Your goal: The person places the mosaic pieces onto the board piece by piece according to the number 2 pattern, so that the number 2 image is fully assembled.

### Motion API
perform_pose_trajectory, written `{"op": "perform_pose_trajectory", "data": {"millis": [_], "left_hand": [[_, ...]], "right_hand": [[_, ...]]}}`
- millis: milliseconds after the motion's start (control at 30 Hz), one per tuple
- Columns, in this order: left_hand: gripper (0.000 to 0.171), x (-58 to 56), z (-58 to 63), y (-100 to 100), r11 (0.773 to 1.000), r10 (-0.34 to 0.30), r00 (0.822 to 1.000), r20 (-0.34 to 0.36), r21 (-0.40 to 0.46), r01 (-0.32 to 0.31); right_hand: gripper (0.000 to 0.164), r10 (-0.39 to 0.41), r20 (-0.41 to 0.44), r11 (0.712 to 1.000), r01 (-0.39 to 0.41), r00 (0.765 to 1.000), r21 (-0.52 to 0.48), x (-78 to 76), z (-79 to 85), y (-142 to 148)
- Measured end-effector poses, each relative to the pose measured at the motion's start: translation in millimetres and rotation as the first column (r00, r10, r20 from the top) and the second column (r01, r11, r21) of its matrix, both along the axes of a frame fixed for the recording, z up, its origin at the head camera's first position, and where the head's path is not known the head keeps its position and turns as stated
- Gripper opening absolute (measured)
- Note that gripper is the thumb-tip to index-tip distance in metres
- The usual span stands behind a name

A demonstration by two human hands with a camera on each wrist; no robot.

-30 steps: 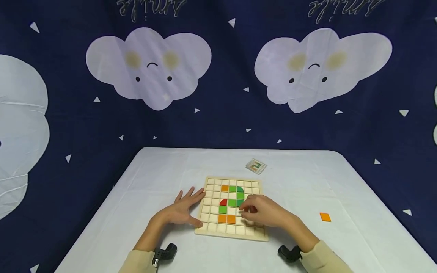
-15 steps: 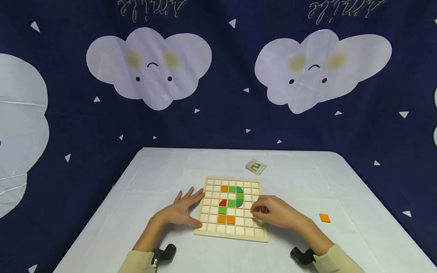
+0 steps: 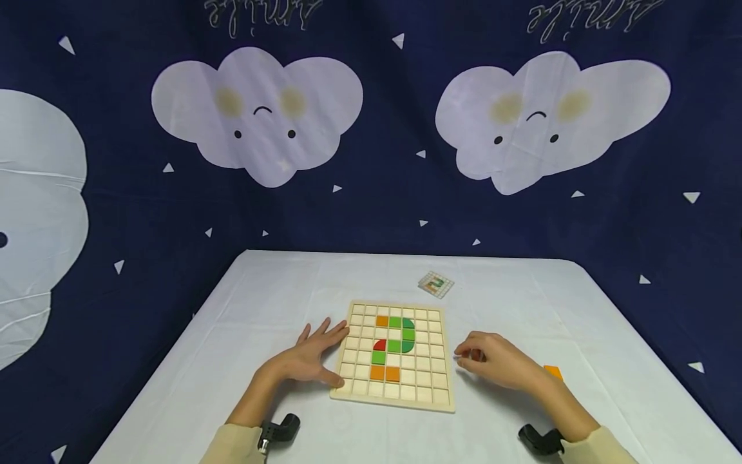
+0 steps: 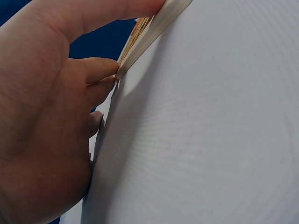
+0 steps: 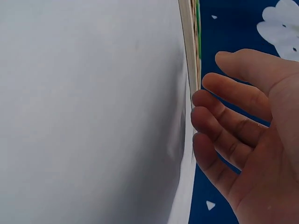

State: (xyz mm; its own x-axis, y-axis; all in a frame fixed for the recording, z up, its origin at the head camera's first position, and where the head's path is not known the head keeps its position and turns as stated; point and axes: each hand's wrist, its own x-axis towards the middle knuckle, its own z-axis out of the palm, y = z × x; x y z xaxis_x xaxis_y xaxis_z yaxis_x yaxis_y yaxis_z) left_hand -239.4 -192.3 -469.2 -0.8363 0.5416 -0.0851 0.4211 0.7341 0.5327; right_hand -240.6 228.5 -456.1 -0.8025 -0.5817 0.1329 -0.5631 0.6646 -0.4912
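A square wooden grid board (image 3: pixel 426 386) lies on the white table. Green, orange and red tiles sit in some of its cells, among them a red quarter-round tile (image 3: pixel 380 345) and a dark green rounded tile (image 3: pixel 408 347). My left hand (image 3: pixel 304 357) is spread at the board's left side, with thumb and fingertips touching its edge; the left wrist view shows the thumb on the wooden rim (image 4: pixel 154 25). Just off the right edge is my right hand (image 3: pixel 493 357), fingers loosely bent. Nothing shows between these fingers (image 5: pixel 229 116) in the right wrist view.
Behind the board lies a small card (image 3: pixel 436 283) printed with a gridded colour pattern. An orange tile (image 3: pixel 554 372) on the right is partly covered by the right forearm. Dark blue cloth (image 3: pixel 382 212) with clouds hangs behind the table (image 3: pixel 278 283).
My right hand has moved right, from over the board to beyond its right edge, uncovering the dark green rounded tile and right-hand cells. The left hand keeps its place at the board.
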Motion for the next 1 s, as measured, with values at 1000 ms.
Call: {"op": "perform_pose_trajectory", "data": {"millis": [1000], "left_hand": [[0.106, 0.1, 1.0, 1, 1.000, -0.004, 1.000, -0.005, 0.007, 0.004]], "right_hand": [[0.026, -0.167, -0.014, 0.981, 0.165, 0.986, -0.098, 17.9, 3.4, 89]]}}
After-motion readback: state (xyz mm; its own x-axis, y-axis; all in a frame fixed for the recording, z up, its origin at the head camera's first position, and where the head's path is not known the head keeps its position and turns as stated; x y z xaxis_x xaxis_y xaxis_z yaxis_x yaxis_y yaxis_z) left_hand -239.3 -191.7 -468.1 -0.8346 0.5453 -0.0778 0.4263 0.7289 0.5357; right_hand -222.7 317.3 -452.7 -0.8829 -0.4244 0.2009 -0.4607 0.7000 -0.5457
